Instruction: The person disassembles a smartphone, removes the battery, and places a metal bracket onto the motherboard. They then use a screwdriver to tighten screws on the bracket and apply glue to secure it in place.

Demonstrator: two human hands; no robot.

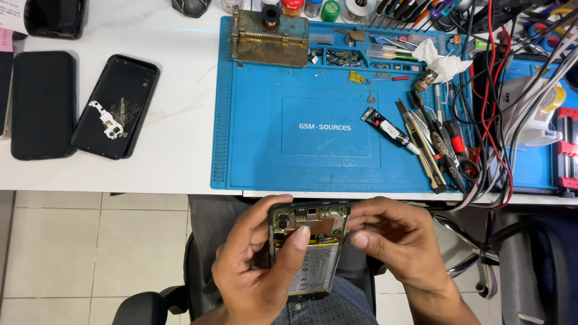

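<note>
Fingers of both hands are wrapped around an opened phone (310,250), held over the lap just near of the table edge. Left hand (256,265) grips its left side, thumb pressing on the board above the battery. Right hand (394,241) pinches the right edge. Farther off: blue mat (301,144), tools (433,144) at right, black back cover (115,106) at left.

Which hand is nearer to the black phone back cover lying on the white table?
Left. The left hand grips the opened phone below the table edge, on the side of the black phone back cover. The right hand holds the phone's other side, farther away.
</note>
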